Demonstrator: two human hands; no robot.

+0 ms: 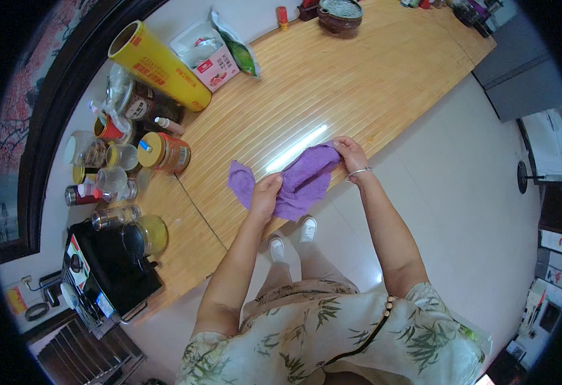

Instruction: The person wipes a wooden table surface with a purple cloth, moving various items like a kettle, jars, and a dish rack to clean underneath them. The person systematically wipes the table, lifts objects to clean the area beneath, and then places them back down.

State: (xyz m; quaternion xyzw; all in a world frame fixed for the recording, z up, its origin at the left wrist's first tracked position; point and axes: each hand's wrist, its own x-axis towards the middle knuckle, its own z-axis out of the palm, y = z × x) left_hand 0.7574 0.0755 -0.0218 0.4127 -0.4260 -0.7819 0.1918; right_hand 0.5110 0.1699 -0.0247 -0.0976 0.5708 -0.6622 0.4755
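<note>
A purple cloth (308,176) is held up between my two hands at the near edge of the wooden table (332,70). My left hand (267,194) pinches it near the middle, and one flap sticks out to the left of that hand. At the upper right corner of the cloth, my right hand (350,154) grips it between thumb and fingers. The cloth is partly spread and creased, with its lower part hanging past the table edge. A bracelet circles my right wrist.
Along the wall side stand a yellow tube (159,67), a pink and white box (205,56), an orange-lidded jar (164,153) and several glass jars. A black toaster oven (111,269) sits at the left end. A dark pot (340,18) stands at the far end.
</note>
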